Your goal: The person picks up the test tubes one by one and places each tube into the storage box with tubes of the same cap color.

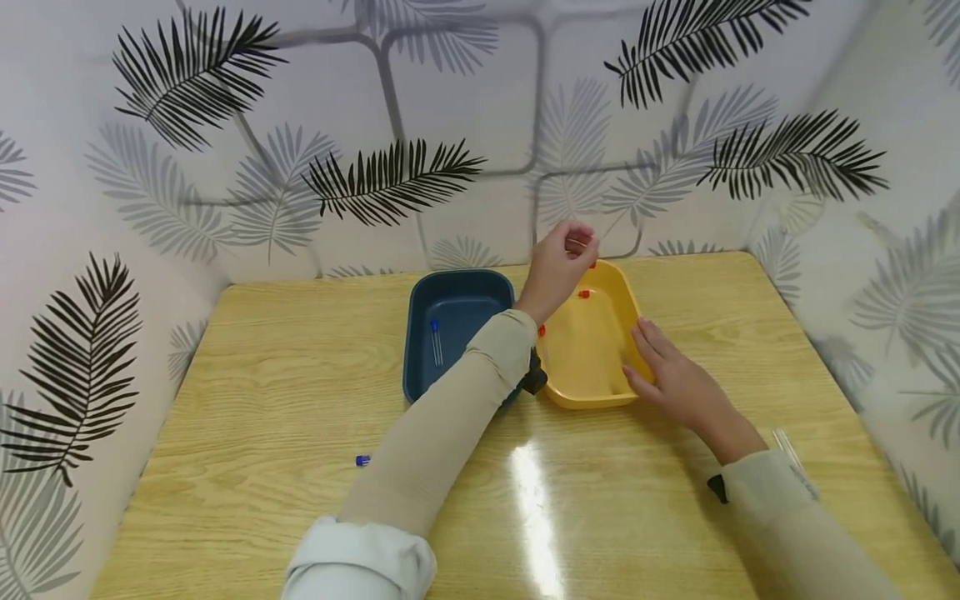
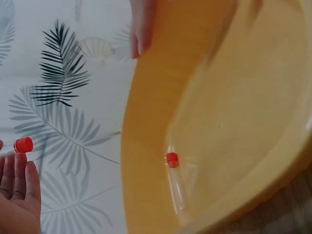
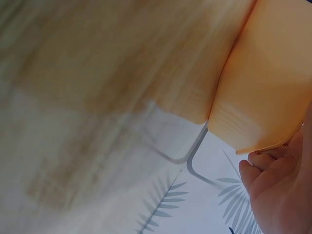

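Table [image 1: 285,358], pale yellow wood grain, far edge and both side edges in view, a bright streak of glare running down its middle toward the near side. Two trays back by the far edge — dark blue tray [image 1: 468,310] left of centre, yellow tray [image 1: 588,354] beside it on the right. Nearer than the trays: a blue cap [image 1: 363,460] in the left half, and, partly covered, a clear tube [image 1: 787,448] lying aslant near the right edge.
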Demonstrator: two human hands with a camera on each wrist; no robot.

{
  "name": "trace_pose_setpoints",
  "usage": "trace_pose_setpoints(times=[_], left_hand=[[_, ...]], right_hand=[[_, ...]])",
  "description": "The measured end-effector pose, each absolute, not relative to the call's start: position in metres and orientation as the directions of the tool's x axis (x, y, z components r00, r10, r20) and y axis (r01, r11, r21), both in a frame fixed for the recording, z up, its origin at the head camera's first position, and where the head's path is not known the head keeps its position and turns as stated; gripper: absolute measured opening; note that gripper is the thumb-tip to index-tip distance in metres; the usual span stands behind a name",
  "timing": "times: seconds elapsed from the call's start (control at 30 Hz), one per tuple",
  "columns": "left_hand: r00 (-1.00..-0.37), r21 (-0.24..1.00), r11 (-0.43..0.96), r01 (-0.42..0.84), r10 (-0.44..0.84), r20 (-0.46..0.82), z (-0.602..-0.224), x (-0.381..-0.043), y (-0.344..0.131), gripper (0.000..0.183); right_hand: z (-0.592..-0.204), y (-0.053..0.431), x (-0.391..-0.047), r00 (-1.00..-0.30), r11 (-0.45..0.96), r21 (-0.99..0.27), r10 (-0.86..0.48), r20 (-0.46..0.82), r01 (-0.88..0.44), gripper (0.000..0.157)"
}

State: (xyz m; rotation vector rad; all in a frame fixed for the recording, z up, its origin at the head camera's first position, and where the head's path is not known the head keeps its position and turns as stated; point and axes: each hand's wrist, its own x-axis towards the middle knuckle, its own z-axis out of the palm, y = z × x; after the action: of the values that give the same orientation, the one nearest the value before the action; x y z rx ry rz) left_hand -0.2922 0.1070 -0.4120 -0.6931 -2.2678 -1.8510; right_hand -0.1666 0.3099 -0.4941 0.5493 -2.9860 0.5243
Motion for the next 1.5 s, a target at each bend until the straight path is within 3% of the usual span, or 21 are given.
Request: trace_pose_setpoints(times=[0.3,0.63,0.9,1.07,1.3,1.5], left_hand=[[-0.885,0.882,0.136,0.452,0.191,0.424,-0.429,-0.304,0.128,0.021],[-0.891,0.876,0.203,0.437,0.234,0.390,-0.437,-0.318,0.141,0.020],[-0.975,0.963,0.178,0.200,0.130,0.179,-0.460,-0.311,0.149,0.018],[-0.991,0.988,0.154,0.021,0.133,0.001,-0.469,-0.309,0.154,0.016],[-0.949,0.966,-0.018,-0.258,0.192,-0.250,-0.478,-0.303,0.157,0.018],[-0.871,0.911,-0.029,-0.411,0.307,-0.383,-0.487,-0.301,0.154,0.010]], right_hand=[[-0.499,0.312,-0.162,-0.925,0.872,-0.311,-0.348,0.150,-0.378,0.068],[-0.495,0.316,-0.162,-0.913,0.864,-0.300,-0.356,0.202,-0.403,0.065],[-0.491,0.312,-0.161,-0.918,0.865,-0.309,-0.358,0.172,-0.395,0.066],[-0.492,0.311,-0.162,-0.919,0.868,-0.306,-0.352,0.176,-0.391,0.066],[-0.494,0.312,-0.163,-0.924,0.871,-0.310,-0.346,0.164,-0.381,0.067],[-0.494,0.312,-0.164,-0.926,0.871,-0.318,-0.342,0.158,-0.375,0.067]])
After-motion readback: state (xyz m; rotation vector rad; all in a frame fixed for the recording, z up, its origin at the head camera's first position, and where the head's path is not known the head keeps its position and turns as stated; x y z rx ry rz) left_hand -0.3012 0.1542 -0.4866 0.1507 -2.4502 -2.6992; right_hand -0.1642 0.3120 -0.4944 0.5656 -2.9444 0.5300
